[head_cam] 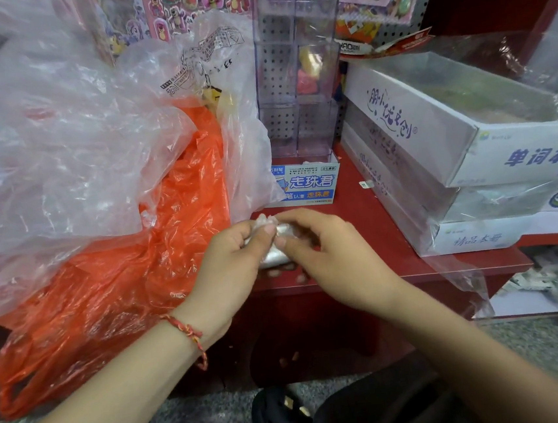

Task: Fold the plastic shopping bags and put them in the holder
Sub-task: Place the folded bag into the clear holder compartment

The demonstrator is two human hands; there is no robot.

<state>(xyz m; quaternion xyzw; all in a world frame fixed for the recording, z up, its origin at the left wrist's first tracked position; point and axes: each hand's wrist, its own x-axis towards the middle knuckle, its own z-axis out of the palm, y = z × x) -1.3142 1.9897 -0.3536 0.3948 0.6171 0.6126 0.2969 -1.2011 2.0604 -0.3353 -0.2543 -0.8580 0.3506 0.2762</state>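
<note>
Red counter point(367, 223) fills mid-frame, with loose clear bags point(60, 147) heaped over an orange bag point(125, 294) at left and stacked white boxes point(452, 147) at right, while at centre the left hand point(228, 260) and right hand point(336, 257) each have a pinching grip on a small folded clear bag point(275, 254) over the counter.
</note>
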